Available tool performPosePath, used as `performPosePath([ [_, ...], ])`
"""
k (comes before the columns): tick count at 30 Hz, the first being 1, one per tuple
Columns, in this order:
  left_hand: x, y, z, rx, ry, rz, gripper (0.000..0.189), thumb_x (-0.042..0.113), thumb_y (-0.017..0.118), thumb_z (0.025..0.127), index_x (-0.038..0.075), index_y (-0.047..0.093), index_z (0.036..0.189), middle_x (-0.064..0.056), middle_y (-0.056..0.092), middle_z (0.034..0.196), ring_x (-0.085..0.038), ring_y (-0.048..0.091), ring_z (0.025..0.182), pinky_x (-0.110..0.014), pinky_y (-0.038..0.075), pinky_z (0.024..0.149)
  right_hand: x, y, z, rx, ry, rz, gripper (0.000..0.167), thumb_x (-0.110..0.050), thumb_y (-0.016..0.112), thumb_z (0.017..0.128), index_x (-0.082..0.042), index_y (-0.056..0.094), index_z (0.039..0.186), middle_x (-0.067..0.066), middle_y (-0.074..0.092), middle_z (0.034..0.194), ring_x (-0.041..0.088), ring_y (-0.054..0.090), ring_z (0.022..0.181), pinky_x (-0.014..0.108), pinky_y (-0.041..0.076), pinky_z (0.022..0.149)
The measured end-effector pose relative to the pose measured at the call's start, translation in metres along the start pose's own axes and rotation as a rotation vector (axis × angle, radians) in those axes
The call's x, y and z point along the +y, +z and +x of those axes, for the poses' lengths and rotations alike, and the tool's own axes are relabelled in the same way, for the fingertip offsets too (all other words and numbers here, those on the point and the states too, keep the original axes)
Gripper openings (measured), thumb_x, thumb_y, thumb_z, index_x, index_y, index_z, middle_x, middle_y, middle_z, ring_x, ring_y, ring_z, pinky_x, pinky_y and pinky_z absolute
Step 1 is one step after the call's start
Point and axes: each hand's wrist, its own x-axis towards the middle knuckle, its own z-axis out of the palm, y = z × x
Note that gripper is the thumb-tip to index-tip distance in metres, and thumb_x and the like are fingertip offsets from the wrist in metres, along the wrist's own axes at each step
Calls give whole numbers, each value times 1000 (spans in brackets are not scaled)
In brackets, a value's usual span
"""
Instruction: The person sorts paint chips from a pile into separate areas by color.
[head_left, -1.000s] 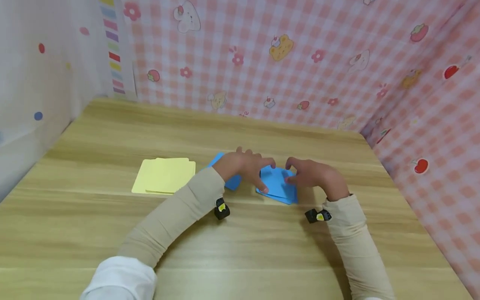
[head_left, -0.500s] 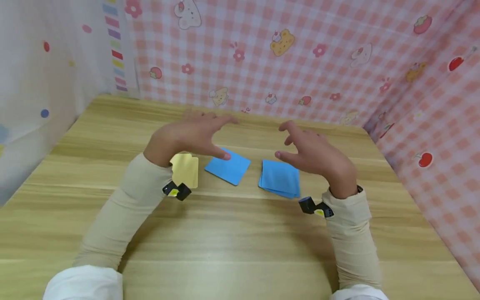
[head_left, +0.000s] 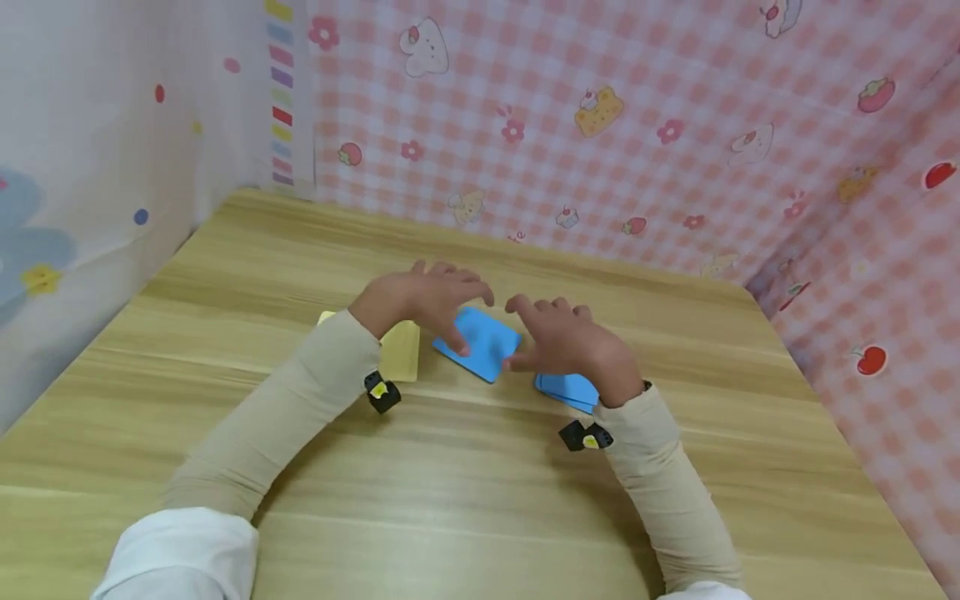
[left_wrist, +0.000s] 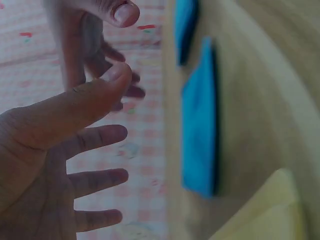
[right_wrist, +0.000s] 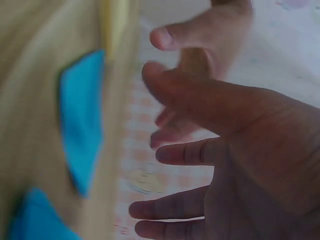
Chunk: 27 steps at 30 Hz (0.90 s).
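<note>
A small stack of blue square cards (head_left: 486, 343) lies turned at an angle on the wooden table. Over its left side hovers my left hand (head_left: 429, 302), fingers spread and the thumb apart from them. From the other side my right hand (head_left: 564, 337) reaches in, its thumb near the stack's right corner. Both palms face each other with nothing held; in the left wrist view a gap separates the fingers from the blue stack (left_wrist: 197, 130). Partly under the right hand is a second blue stack (head_left: 567, 390). Yellow cards (head_left: 402, 354) lie left, half covered by my left arm.
A pink checked cloth (head_left: 540, 167) hangs behind the table and along its right side. White patterned cloth (head_left: 97, 142) borders the left. A small black camera (head_left: 382, 393) sits on the left wrist and another camera (head_left: 585, 435) on the right.
Both hands rose off the blue cards and the left swung leftward. Now they have lowered and closed in around the middle stack, the right hand moving left from the right stack.
</note>
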Motion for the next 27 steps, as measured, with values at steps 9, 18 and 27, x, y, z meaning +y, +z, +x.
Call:
performPosePath([
  [9,-8,29,31,-137,-43,57,73,52,81,82,26,46,139,-4,27,163,-44,10,152,-73,7,114,-5,35,29,-61,-59,12,89,-65,74,82,-20,35,149,14,50,143,36,47,126,59,34,99],
  [18,-8,32,32,-147,-55,44,79,50,81,82,22,41,144,-4,32,161,-42,9,153,-70,5,115,-8,36,34,-47,-84,3,79,-52,77,86,-18,37,145,13,51,140,34,48,127,58,35,100],
  [27,8,-2,-4,70,-6,82,61,50,81,82,24,48,126,-10,42,149,-36,32,141,-67,18,112,6,2,10,121,-217,185,76,-36,81,86,-15,37,145,9,45,146,35,39,132,63,26,105],
])
